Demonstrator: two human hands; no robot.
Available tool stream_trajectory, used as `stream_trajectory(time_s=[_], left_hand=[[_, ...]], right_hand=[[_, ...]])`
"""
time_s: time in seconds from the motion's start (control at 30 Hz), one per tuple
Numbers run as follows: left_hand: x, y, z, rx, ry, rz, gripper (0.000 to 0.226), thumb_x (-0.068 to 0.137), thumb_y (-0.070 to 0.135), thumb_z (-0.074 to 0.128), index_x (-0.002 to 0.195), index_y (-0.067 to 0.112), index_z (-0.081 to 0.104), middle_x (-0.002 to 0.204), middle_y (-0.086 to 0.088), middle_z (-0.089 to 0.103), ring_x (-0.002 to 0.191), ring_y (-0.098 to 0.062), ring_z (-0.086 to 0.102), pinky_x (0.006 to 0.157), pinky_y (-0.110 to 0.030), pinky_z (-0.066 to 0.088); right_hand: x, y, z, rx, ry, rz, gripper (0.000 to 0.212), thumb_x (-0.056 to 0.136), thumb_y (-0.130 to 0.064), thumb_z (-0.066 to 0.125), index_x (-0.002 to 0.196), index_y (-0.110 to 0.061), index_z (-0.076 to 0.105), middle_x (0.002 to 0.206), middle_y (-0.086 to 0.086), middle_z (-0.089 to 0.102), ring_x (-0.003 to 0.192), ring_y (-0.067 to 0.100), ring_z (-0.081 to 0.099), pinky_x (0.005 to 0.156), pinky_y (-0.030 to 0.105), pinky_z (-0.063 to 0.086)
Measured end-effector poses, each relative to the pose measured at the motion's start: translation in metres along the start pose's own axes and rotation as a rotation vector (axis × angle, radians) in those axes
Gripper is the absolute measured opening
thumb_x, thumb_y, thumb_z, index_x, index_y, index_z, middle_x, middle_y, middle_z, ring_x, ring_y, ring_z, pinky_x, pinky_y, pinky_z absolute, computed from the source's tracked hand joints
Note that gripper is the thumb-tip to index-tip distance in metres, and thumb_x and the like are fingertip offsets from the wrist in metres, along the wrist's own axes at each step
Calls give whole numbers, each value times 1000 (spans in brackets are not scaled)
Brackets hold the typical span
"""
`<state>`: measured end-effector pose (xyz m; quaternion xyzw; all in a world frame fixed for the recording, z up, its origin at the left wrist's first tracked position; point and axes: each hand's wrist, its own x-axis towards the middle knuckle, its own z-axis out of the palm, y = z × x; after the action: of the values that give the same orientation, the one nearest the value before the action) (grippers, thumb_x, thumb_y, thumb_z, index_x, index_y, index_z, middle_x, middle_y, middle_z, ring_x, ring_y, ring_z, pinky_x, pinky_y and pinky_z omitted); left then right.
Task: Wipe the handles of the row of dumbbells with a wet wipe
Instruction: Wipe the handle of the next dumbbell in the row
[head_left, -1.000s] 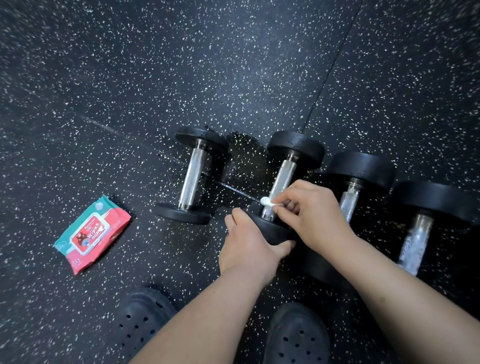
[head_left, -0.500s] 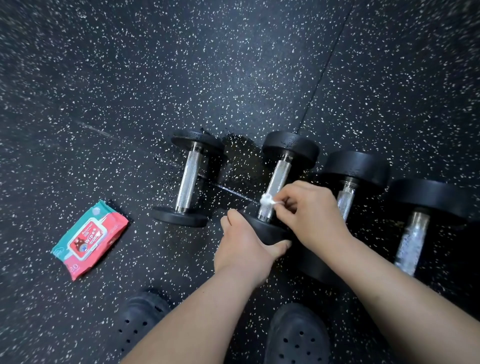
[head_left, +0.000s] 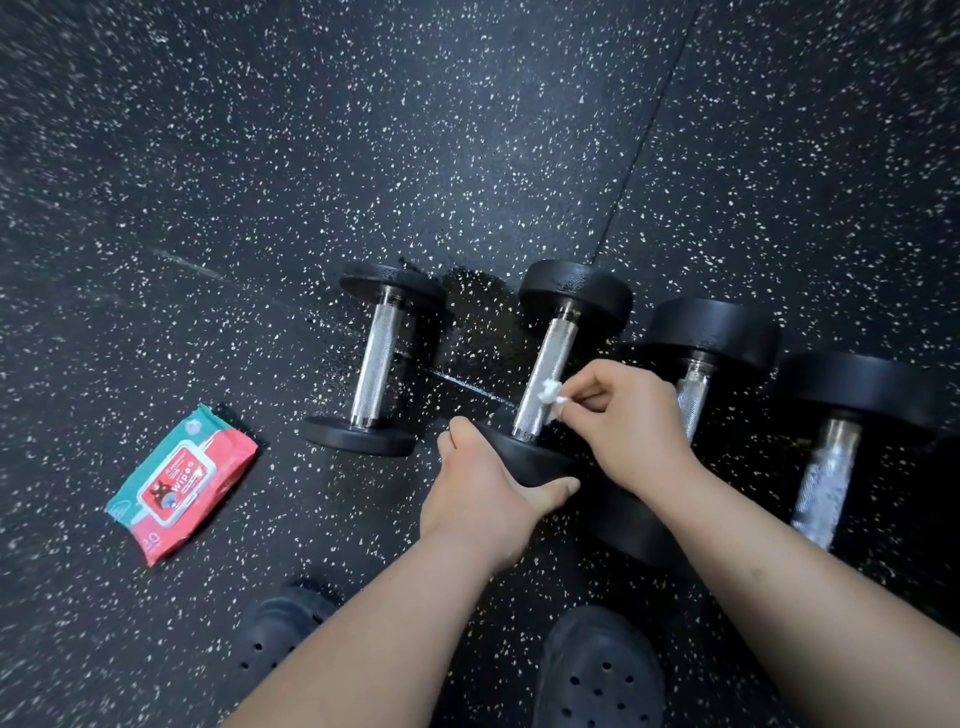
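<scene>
Several black dumbbells with knurled steel handles lie in a row on the speckled rubber floor. My left hand (head_left: 485, 488) grips the near head of the second dumbbell (head_left: 545, 364). My right hand (head_left: 631, 421) pinches a small white wet wipe (head_left: 551, 391) against the right side of that dumbbell's handle, about two thirds of the way down. The leftmost dumbbell (head_left: 375, 364) lies apart to the left. The third dumbbell (head_left: 693, 387) is partly hidden behind my right hand, and a fourth dumbbell (head_left: 826, 478) lies at the far right.
A red and teal wipes pack (head_left: 182, 480) lies on the floor at the left. My two dark clogs (head_left: 597, 675) stand at the bottom edge. A seam in the floor mats (head_left: 649, 135) runs away from the dumbbells.
My right hand has slid the wet wipe a little farther up the second dumbbell's handle. My left hand has stayed on the near head.
</scene>
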<state>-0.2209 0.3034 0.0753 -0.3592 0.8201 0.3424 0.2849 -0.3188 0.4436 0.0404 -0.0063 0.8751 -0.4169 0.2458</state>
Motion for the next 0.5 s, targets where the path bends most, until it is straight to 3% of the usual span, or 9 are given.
stream_trajectory(time_s=[0.13, 0.33, 0.4, 0.5], left_hand=[[1, 0, -2, -12, -6, -1, 100, 59, 75, 88, 122, 22, 30, 122, 7, 37, 114, -25, 59, 93, -44, 53], [0, 1, -2, -8, -6, 5, 99, 60, 75, 87, 122, 22, 30, 121, 8, 36, 113, -25, 58, 89, -42, 53], [-1, 1, -3, -10, -11, 8, 98, 60, 74, 88, 120, 23, 29, 119, 9, 35, 112, -24, 58, 91, -43, 53], [0, 0, -4, -11, -20, 4, 95, 60, 75, 88, 114, 25, 28, 117, 9, 36, 110, -23, 58, 92, -45, 54]], right_hand=[[-3, 0, 2, 108, -125, 95, 18, 81, -11, 89, 76, -23, 77, 77, -9, 79, 76, 6, 77, 77, 28, 61], [7, 6, 13, 400, -74, 317, 19, 78, -3, 87, 79, -19, 78, 83, 4, 79, 91, 33, 78, 94, 52, 62], [9, 6, 18, 503, -103, 381, 21, 81, 4, 84, 81, -14, 74, 80, 9, 76, 86, 33, 77, 94, 48, 63], [8, 5, 16, 450, -228, 395, 18, 82, 3, 84, 87, -10, 72, 85, 17, 76, 85, 22, 72, 92, 40, 61]])
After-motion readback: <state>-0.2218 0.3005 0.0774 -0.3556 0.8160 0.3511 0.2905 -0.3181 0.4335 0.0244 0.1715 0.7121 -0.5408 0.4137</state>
